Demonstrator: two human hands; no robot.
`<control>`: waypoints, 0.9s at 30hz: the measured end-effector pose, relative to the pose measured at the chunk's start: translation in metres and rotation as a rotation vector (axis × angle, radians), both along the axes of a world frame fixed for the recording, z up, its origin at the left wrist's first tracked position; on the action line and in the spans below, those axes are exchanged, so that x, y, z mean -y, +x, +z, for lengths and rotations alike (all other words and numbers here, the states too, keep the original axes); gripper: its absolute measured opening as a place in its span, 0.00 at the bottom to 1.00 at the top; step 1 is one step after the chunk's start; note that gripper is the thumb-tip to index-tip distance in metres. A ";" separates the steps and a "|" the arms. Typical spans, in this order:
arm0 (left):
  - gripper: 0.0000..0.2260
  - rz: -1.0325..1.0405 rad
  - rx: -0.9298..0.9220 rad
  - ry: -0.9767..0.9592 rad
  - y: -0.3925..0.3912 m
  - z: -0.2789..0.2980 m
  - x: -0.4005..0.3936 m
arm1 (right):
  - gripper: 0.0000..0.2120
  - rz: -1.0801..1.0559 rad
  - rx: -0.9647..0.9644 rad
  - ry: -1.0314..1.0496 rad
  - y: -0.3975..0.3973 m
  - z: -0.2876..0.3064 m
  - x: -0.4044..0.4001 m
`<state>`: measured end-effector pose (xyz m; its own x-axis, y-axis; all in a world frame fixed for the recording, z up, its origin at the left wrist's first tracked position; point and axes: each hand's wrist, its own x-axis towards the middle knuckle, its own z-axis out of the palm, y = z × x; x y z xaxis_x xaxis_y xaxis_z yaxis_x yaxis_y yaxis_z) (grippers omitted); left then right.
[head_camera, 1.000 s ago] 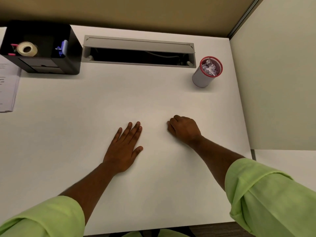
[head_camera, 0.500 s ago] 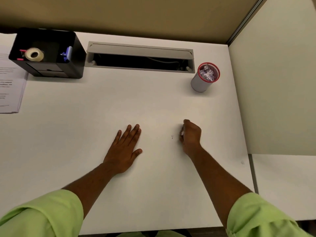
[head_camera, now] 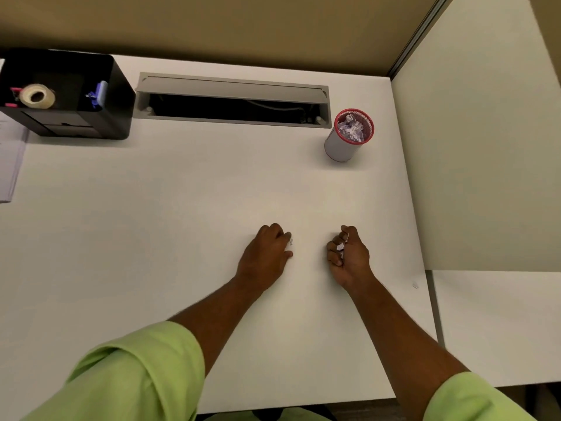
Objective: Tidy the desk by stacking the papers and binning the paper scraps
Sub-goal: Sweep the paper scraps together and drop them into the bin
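this was an office cubicle: a white desk (head_camera: 151, 238) stood boxed in by fabric partition panels (head_camera: 212, 22), with a cable-access slot (head_camera: 232, 100) cut into its back edge and a black desk organiser (head_camera: 118, 117) holding a tape roll (head_camera: 37, 96).

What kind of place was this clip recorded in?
Probably an office cubicle: a white desk with a cable slot, partition walls, and a black organiser holding tape.

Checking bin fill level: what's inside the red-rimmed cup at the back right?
The red-rimmed cup holds crumpled white paper scraps, piled close to the rim. Whatever lies beneath that top layer is covered, so depth and lower contents can't be seen.
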<state>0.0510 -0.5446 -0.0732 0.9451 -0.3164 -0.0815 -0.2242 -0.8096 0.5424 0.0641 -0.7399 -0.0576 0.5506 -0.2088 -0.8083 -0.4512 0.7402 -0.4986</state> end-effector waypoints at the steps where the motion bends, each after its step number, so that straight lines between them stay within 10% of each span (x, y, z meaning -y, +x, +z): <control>1: 0.13 0.005 0.006 0.002 0.003 -0.001 0.005 | 0.10 0.011 -0.002 -0.010 0.000 -0.001 0.000; 11: 0.06 -0.008 0.073 -0.067 0.021 -0.012 0.010 | 0.09 0.081 -0.010 0.006 0.000 -0.005 0.005; 20: 0.07 0.092 0.093 0.014 0.014 -0.015 0.022 | 0.21 0.095 -0.026 0.426 0.007 -0.003 0.019; 27: 0.02 0.614 -0.413 -0.812 0.016 0.040 0.076 | 0.19 0.144 0.004 0.419 0.015 0.004 0.004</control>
